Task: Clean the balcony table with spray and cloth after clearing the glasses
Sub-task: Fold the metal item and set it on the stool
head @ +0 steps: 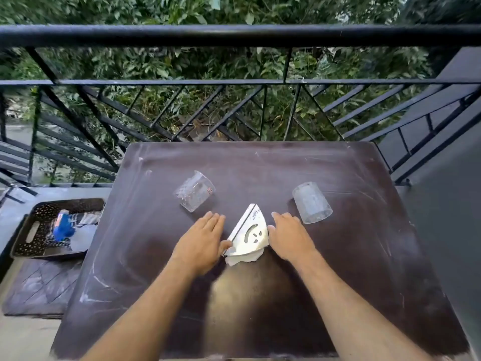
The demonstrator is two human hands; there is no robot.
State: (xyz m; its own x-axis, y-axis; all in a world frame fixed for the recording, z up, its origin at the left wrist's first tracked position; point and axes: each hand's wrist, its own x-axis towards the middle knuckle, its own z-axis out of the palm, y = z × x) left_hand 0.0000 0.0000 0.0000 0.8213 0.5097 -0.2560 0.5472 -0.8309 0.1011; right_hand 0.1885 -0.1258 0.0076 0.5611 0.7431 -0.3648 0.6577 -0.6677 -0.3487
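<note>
Both flat, empty hands flank the metal napkin holder (250, 233); the right hand (287, 237) lies nearest the clear tumbler (311, 202) just beyond, the left hand (201, 242) nearest the tilted glass (194, 191) on the dusty brown surface (351, 256).

The dark brown desk (338, 256) is smeared with pale dusty streaks. Two clear glasses stand on its far half: the left glass (194, 191) toward the far left corner, the right glass (311, 202) toward the right edge, well apart. A blue spray bottle (63, 226) lies on a striped cloth (86, 220) in a black tray (39, 225) beside the left edge.
</note>
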